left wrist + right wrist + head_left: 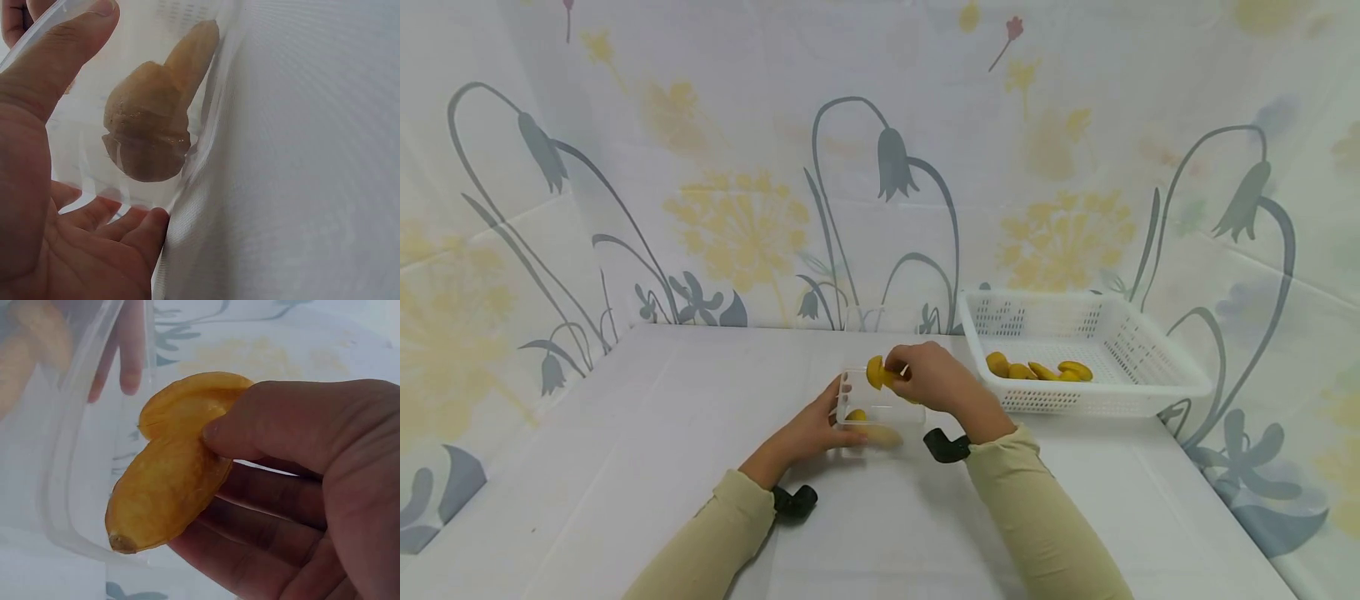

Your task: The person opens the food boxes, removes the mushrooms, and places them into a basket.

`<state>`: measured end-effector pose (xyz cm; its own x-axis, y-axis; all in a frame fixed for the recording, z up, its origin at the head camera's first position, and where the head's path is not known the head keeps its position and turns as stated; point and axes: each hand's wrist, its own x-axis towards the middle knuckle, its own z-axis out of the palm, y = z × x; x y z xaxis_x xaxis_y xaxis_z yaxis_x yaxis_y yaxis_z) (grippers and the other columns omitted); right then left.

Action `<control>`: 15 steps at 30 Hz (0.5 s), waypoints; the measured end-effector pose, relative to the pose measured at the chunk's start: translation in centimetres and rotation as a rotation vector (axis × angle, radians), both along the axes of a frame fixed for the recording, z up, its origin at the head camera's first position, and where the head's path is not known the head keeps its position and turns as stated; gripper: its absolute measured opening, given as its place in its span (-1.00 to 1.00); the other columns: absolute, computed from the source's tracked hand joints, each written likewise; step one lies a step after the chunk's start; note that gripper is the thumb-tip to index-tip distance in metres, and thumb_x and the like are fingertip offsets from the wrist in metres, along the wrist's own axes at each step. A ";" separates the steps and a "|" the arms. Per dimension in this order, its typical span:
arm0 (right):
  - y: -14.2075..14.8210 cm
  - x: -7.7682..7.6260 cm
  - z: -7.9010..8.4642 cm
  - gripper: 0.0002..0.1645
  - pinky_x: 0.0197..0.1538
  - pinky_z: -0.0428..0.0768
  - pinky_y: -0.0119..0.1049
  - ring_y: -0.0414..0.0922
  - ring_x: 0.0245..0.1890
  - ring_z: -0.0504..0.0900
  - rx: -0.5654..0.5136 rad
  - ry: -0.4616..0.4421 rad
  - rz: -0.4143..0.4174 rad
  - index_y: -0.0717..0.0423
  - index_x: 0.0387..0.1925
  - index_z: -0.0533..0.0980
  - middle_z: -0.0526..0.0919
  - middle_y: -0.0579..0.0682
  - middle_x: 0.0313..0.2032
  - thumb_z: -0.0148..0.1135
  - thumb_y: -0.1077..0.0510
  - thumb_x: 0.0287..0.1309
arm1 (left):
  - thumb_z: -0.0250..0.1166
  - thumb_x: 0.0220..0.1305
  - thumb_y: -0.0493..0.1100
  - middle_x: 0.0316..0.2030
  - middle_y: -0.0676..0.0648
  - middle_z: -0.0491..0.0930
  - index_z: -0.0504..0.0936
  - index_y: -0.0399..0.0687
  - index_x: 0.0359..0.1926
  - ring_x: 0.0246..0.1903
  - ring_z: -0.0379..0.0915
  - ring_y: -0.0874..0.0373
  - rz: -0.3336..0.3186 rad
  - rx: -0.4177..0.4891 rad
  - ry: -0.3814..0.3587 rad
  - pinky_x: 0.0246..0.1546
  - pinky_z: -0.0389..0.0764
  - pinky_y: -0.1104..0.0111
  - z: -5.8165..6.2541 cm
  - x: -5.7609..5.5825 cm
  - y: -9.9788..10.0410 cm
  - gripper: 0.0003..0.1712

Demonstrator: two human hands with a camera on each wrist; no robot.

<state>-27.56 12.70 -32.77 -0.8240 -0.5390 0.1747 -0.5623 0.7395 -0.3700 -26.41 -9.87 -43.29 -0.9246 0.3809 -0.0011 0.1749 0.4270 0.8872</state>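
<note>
My left hand [805,432] holds a clear plastic container [887,422] by its left side, thumb on the near wall and fingers behind. Yellow-brown mushrooms [147,125] show through the container wall in the left wrist view. Above the container, my right hand [936,379] pinches a yellow mushroom [169,481] between thumb and fingers. Its rounded cap and thick stem with a brown end are plain in the right wrist view. That held mushroom is apart from the container wall in the head view, as far as I can tell.
At the right back of the white table [625,433] stands a white perforated basket [1172,385] with several yellow mushrooms [1075,369] near its front left. A flower-printed cloth [760,125] hangs behind. Black devices [947,447] sit at both wrists.
</note>
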 end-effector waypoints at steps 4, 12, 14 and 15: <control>0.6 0.1 0.4 -0.80 -0.29 0.60 -0.42 -0.17 -0.27 0.68 -0.045 0.033 0.004 0.05 -0.16 0.62 0.73 -0.05 -0.24 0.25 0.20 0.15 | 0.52 0.02 0.03 0.50 -0.14 0.03 -0.22 0.08 0.55 0.46 0.05 -0.07 -0.005 0.005 0.004 0.40 0.23 0.05 0.2 0.1 0.0 0.31; 1.6 0.2 1.1 -0.76 -0.14 0.67 -0.29 -0.13 -0.17 0.70 -0.085 0.032 -0.039 0.05 -0.09 0.59 0.72 -0.04 -0.14 0.23 0.10 0.23 | 0.53 -0.02 0.09 0.50 -0.14 0.02 -0.24 0.06 0.55 0.41 0.16 -0.13 -0.016 0.006 0.002 0.40 0.21 0.01 0.1 0.0 -0.1 0.36; 1.9 0.1 1.3 -0.75 -0.12 0.67 -0.27 -0.12 -0.15 0.70 -0.093 0.034 -0.046 0.06 -0.08 0.59 0.72 -0.02 -0.12 0.23 0.11 0.23 | 0.53 -0.02 0.10 0.50 -0.12 0.02 -0.25 0.07 0.55 0.41 0.17 -0.13 -0.014 0.001 0.002 0.40 0.22 0.01 0.0 0.0 -0.1 0.36; 2.1 0.1 1.3 -0.75 -0.11 0.67 -0.27 -0.11 -0.14 0.70 -0.097 0.038 -0.046 0.07 -0.07 0.59 0.71 -0.01 -0.11 0.23 0.13 0.22 | 0.53 -0.02 0.10 0.51 -0.11 0.02 -0.25 0.08 0.55 0.41 0.17 -0.13 -0.011 -0.001 0.000 0.40 0.22 0.01 0.0 0.0 0.0 0.36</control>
<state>-27.46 14.81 -31.44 -0.8394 -0.4795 0.2560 -0.5434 0.7269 -0.4200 -26.45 -9.91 -43.29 -0.9205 0.3907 -0.0011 0.1798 0.4263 0.8865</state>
